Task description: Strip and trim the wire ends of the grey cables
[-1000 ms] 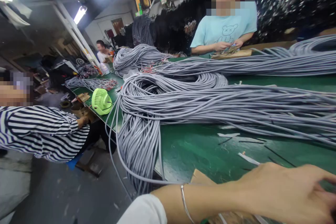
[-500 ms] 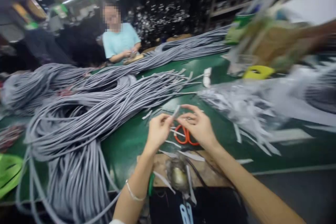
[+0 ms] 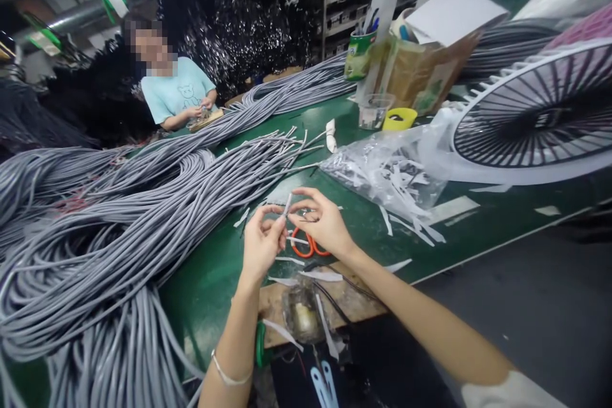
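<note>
My left hand (image 3: 262,239) pinches a small, thin greyish-white strip (image 3: 287,204) between thumb and fingers, above the green table. From the other side, my right hand (image 3: 325,220) has its curled fingers and thumb tip at the same strip. What lies between those right fingertips is partly hidden. Just beneath the hands are orange-handled scissors (image 3: 303,243), their blades mostly covered. Several loose white strips (image 3: 320,276) are scattered nearby. A large bundle of grey cables (image 3: 157,229) lies to the left, its cut ends pointing toward the table's middle.
At right, a clear plastic bag (image 3: 382,169) of white strips lies before a fan (image 3: 540,115). Behind stand a cardboard box (image 3: 421,70), a green pen can (image 3: 359,54) and a yellow roll (image 3: 400,118). A wooden board (image 3: 275,303) is at the front edge. A person (image 3: 182,89) sits opposite.
The view has swung right, so everything sits further left and looks sharper. My hands remain close together at the strip, with the left fingers a little more arched.
</note>
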A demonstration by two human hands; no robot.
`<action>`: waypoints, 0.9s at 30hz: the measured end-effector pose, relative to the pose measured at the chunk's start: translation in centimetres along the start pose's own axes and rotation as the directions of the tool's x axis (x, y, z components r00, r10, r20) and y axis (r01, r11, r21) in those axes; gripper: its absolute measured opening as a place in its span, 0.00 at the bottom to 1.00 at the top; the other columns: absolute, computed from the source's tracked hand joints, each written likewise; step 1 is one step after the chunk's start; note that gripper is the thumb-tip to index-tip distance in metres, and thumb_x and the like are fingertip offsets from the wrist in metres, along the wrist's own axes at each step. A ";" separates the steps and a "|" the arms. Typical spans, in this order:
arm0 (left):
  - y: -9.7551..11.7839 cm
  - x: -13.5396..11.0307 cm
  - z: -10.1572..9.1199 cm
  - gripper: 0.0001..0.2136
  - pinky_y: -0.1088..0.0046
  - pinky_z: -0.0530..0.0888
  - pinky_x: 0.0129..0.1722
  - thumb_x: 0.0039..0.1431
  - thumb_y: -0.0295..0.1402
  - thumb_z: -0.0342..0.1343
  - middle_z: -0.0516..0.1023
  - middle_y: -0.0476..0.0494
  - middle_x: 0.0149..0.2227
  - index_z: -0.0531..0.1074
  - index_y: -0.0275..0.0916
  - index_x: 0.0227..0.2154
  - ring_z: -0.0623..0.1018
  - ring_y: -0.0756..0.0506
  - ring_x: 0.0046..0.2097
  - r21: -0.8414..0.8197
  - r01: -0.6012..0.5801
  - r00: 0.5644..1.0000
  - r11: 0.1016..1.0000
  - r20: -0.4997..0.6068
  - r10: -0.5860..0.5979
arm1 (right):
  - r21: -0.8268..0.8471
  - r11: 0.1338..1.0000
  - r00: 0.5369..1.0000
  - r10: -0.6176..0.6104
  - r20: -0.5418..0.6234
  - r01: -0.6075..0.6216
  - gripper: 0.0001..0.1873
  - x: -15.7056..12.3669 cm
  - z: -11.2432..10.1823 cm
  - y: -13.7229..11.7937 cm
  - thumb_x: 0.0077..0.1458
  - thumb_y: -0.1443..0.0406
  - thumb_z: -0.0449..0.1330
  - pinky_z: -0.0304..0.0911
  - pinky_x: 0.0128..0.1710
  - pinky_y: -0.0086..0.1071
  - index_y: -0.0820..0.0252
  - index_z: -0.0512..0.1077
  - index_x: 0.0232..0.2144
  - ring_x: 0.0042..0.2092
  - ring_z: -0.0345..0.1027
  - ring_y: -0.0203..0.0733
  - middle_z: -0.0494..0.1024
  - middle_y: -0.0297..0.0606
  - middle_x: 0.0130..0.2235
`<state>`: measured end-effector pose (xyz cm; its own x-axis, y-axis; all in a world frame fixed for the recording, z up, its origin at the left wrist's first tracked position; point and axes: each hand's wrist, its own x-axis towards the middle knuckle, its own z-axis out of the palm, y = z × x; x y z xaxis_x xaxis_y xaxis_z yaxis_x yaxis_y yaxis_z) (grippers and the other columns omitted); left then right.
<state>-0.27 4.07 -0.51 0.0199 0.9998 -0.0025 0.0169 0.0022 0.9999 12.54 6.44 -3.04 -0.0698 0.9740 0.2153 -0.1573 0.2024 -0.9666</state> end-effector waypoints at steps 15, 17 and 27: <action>0.0 0.0 -0.3 0.18 0.86 0.53 0.12 0.48 0.44 0.59 0.68 0.55 0.18 0.66 0.36 0.36 0.60 0.58 0.14 -0.110 0.064 0.985 0.992 0.169 -0.045 | 0.103 0.994 1.000 0.023 -0.017 -0.021 0.18 0.0 -0.1 -0.5 0.38 0.66 0.60 0.57 0.20 0.23 0.59 0.65 0.37 0.20 0.61 0.29 0.70 0.28 0.24; 0.1 0.0 -0.3 0.18 0.86 0.54 0.12 0.49 0.43 0.59 0.67 0.54 0.18 0.66 0.35 0.38 0.60 0.58 0.15 -0.097 0.056 0.987 0.994 0.157 -0.040 | 0.098 0.995 0.999 0.010 -0.031 -0.007 0.18 0.0 -0.1 -0.6 0.39 0.66 0.60 0.55 0.18 0.22 0.59 0.65 0.37 0.19 0.59 0.28 0.70 0.28 0.24; 0.2 0.0 -0.1 0.19 0.84 0.55 0.13 0.47 0.44 0.60 0.67 0.54 0.18 0.67 0.35 0.36 0.60 0.57 0.15 -0.057 0.051 0.989 0.997 0.144 -0.042 | 0.163 0.986 0.999 -0.020 -0.046 0.027 0.17 0.0 -0.3 -0.6 0.41 0.63 0.61 0.56 0.19 0.23 0.58 0.66 0.37 0.20 0.59 0.28 0.70 0.29 0.25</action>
<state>-0.36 4.07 -0.31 0.1630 0.9855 -0.0468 -0.0390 0.0539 0.9978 12.97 6.33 -2.47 -0.0210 0.9735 0.2279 -0.3175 0.2096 -0.9248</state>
